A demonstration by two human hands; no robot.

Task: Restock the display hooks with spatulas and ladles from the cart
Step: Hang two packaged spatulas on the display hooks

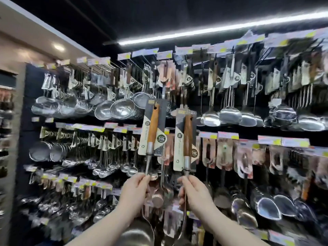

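Ladles [152, 132] rise above each gripping hand [135, 188] (handles up).

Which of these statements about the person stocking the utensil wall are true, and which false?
1. Each hand holds one utensil. True: the left hand grips the left utensil and the right hand grips the right utensil.
2. Both utensils have wooden handles with card packaging. True.
3. The hands grip the wooden handles. False: they pinch the metal shafts below the wood.
4. The utensils are held handle end down. False: the handle ends point up toward the display hooks.
5. The wall behind is bare. False: it is crowded with hanging ladles and strainers.
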